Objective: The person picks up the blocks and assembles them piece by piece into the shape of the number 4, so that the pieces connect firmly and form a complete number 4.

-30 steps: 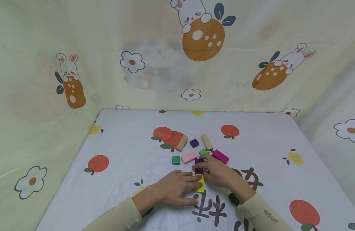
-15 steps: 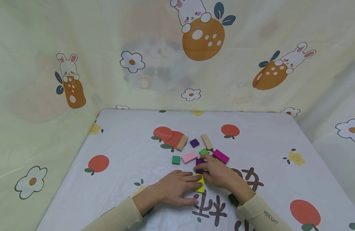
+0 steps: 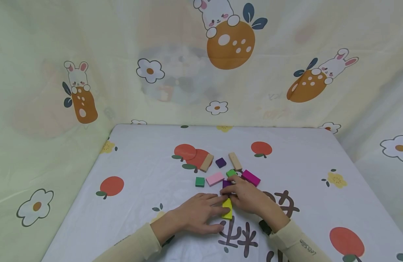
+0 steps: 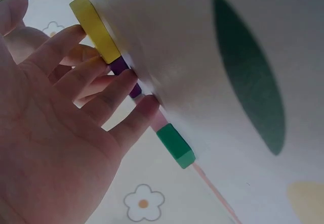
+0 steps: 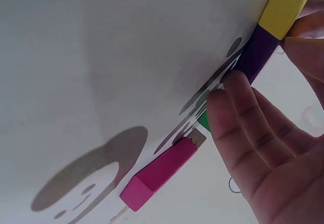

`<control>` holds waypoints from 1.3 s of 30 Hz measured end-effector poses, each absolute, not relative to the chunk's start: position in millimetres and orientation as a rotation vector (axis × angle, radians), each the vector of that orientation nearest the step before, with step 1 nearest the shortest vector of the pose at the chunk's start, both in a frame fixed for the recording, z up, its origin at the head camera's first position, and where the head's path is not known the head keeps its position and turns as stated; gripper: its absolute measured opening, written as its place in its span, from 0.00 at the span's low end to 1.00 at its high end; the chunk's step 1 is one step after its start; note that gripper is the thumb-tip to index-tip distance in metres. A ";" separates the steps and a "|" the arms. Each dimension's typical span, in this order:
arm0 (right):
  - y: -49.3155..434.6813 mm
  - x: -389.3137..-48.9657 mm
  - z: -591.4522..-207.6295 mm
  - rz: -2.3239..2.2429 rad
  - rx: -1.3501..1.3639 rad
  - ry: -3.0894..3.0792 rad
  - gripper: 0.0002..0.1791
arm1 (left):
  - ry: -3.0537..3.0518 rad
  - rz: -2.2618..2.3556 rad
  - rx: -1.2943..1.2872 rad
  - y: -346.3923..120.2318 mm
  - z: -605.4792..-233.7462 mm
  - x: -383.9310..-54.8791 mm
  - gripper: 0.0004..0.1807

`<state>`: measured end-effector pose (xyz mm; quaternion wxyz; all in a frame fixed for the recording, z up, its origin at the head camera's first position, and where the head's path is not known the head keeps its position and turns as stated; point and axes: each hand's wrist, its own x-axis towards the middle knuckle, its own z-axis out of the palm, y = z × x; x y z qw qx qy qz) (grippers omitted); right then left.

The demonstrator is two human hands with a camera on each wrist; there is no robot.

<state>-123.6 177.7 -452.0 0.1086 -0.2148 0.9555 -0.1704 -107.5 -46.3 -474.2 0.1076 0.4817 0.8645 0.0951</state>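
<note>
A yellow block point(image 3: 227, 209) stands end to end with a dark purple block point(image 3: 226, 183) in the head view. My left hand point(image 3: 201, 214) rests beside and partly over the yellow block, its fingers nearly straight and the thumb apart from it. The left fingertips point(image 4: 147, 105) lie along the row in the left wrist view. My right hand point(image 3: 247, 194) pinches the purple block, one finger reaching across it and the thumb near its join with the yellow block. That hand covers part of the purple block. A bright green block point(image 3: 231, 173) lies just beyond the right fingers.
Around the hands lie a pink block point(image 3: 215, 179), a green block point(image 3: 199, 182), a magenta block point(image 3: 251, 178), a small purple block point(image 3: 220, 162) and two wooden blocks, one left point(image 3: 206, 162) and one right point(image 3: 235, 161). A printed cloth covers the table point(image 3: 149, 153).
My right hand has slid very slightly to the right with the purple block. A left finger has moved up to the join of the yellow and purple blocks. The other blocks look unmoved.
</note>
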 end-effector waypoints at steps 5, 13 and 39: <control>178.6 -124.5 -451.0 -0.507 -0.643 2.809 0.16 | 2.530 0.277 1.391 -45.6 -473.1 -107.6 0.31; 180.3 -129.0 -447.7 -0.513 -0.668 2.876 0.17 | 2.528 0.271 1.371 -45.1 -472.3 -107.2 0.32; 191.0 -165.6 -461.9 -0.395 -0.666 3.027 0.24 | 2.526 0.283 1.392 -45.8 -475.1 -108.5 0.32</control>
